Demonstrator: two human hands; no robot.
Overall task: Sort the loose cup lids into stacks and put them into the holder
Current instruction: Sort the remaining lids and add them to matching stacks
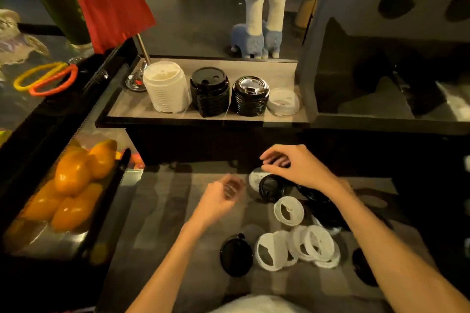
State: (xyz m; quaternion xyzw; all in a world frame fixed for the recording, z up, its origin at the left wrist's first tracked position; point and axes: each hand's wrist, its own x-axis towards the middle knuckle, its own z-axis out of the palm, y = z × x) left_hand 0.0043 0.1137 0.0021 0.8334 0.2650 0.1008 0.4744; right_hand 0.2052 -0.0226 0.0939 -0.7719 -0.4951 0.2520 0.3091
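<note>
Loose white lids [300, 249] and black lids [236, 254] lie scattered on the grey counter before me. My right hand [297, 166] hovers over a black lid [270, 186] at the pile's far end, fingers curved, fingertips just above it. My left hand [222, 197] is blurred, loosely curled, holding nothing I can make out. On the raised tray-like holder [132, 106] stand a white lid stack [166, 87], two black lid stacks [209, 91] [250, 96] and a single white lid [283, 101].
A black bin of orange fruit [76, 183] sits to the left. A red flag on a stand [109, 0], yellow and orange rings [47, 80] and two plush llamas [262, 12] are behind. A dark machine [381, 58] stands at the right.
</note>
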